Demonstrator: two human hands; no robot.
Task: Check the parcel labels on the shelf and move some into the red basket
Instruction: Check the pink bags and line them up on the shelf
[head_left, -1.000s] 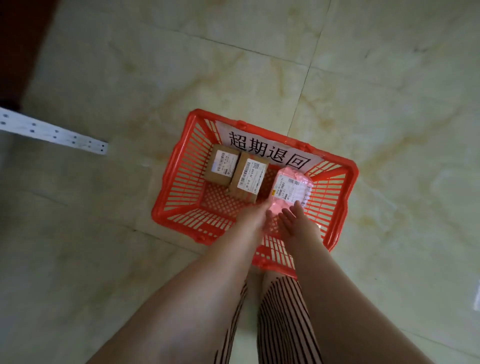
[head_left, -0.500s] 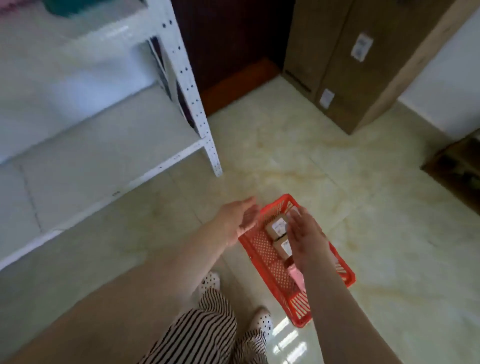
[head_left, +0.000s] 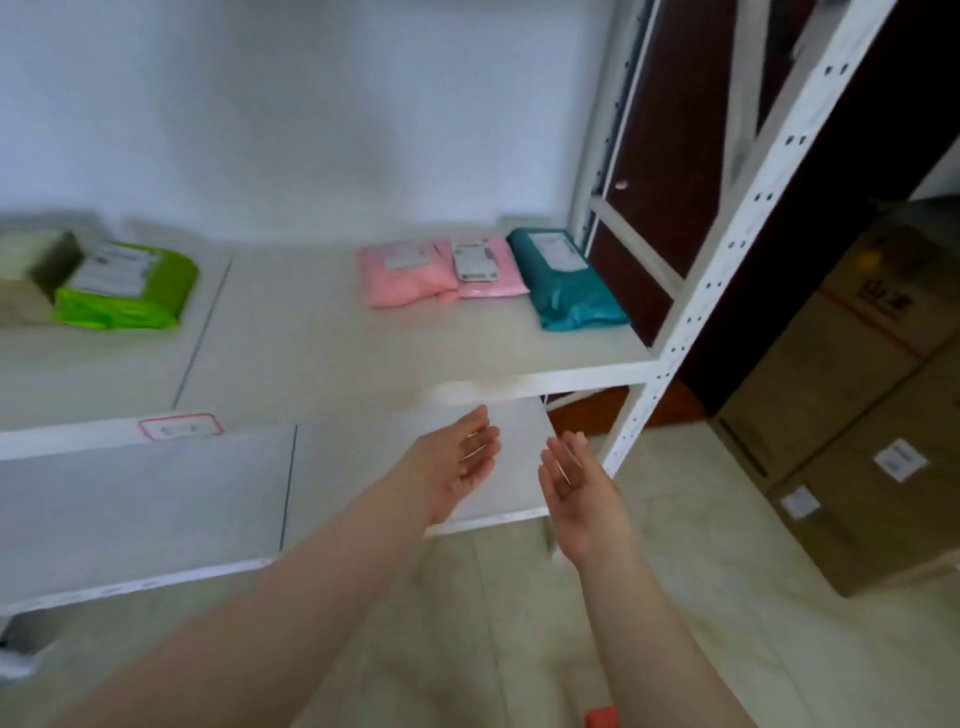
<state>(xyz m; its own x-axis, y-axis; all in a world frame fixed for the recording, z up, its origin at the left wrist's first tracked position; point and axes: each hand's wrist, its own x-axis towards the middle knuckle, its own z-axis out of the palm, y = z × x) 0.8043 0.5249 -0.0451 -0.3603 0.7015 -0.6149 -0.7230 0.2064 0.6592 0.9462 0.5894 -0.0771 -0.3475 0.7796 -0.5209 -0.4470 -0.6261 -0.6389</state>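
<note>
On the white shelf (head_left: 322, 364) lie labelled parcels: a green bag (head_left: 124, 291) at the left, two pink bags (head_left: 405, 275) (head_left: 485, 270) side by side, and a teal bag (head_left: 566, 280) at the right end. My left hand (head_left: 457, 462) and my right hand (head_left: 576, 488) are held out below the shelf's front edge, palms facing each other, fingers apart, both holding nothing. Only a corner of the red basket (head_left: 600, 717) shows at the bottom edge, beside my right forearm.
A lower shelf board (head_left: 156, 499) lies under my hands. The rack's white perforated post (head_left: 691, 322) stands to the right. Stacked cardboard boxes (head_left: 852, 415) sit on the floor at the right. A beige parcel (head_left: 26, 280) lies at the far left.
The view has swung up from the basket on the floor to the shelf. Both hands have left the basket with nothing in them and risen toward the shelf front.
</note>
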